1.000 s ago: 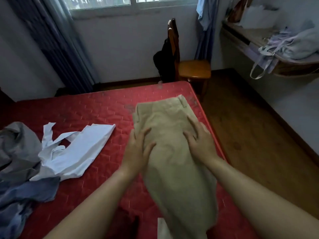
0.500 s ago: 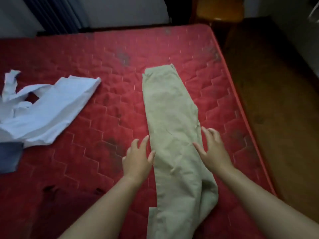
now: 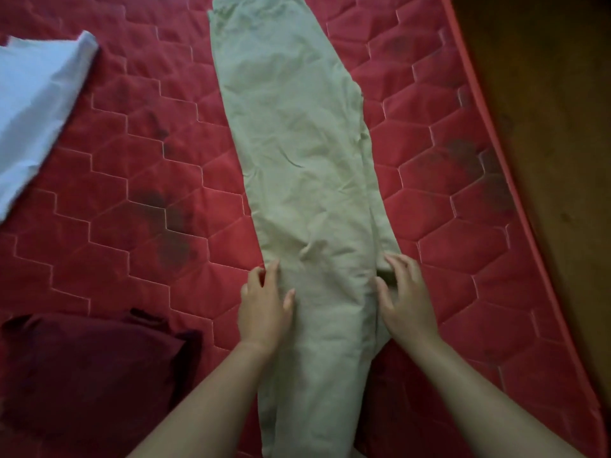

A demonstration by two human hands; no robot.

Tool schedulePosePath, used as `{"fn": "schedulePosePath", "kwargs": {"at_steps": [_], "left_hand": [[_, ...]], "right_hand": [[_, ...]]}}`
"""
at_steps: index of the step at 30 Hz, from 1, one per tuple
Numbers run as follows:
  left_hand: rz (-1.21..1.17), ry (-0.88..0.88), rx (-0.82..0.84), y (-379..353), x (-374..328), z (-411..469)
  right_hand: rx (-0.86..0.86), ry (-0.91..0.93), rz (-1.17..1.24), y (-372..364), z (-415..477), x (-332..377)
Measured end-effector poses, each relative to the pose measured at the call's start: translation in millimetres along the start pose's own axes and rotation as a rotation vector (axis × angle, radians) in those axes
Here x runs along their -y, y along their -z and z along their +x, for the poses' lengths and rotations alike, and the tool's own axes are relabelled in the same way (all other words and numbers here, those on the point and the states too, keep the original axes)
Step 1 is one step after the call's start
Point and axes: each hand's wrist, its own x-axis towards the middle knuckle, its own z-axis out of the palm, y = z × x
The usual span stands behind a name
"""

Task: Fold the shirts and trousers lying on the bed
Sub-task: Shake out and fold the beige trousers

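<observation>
While the trousers lie lengthwise on the bed, running away beyond your fingertips, your left hand and right hand press flat on their two edges, fingers straight, slightly spread, gripping nothing. A white shirt lies well left of your left fingers; a maroon cloth sits near that wrist.

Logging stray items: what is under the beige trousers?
Only the red mattress shows around the beige trousers. Along their right edge a lower layer of the same fabric peeks out. Whatever else lies beneath is covered.
</observation>
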Motion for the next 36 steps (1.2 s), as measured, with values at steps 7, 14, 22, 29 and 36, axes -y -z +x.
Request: {"fn": "schedulePosePath", "kwargs": {"at_steps": [7, 14, 22, 29, 36], "left_hand": [[-0.2, 0.091, -0.034, -16.0, -1.2, -7.0], [-0.369, 0.029, -0.075, -19.1, -9.2, -26.0], [-0.245, -0.072, -0.076, -10.5, 4.4, -52.8], [-0.177, -0.085, -0.044, 4.5, 4.9, -54.9], [0.012, -0.161, 0.088, 1.2, -19.1, -59.9]], "right_hand": [[-0.05, -0.151, 0.12, 3.9, -4.5, -23.5], [-0.144, -0.248, 0.357, 11.3, -34.2, -23.3], [-0.129, -0.149, 0.29, 20.8, -71.9, -11.1], [-0.323, -0.081, 0.387, 34.5, -73.4, 12.0], [0.016, -0.222, 0.291, 48.2, -103.1, -16.0]]}}
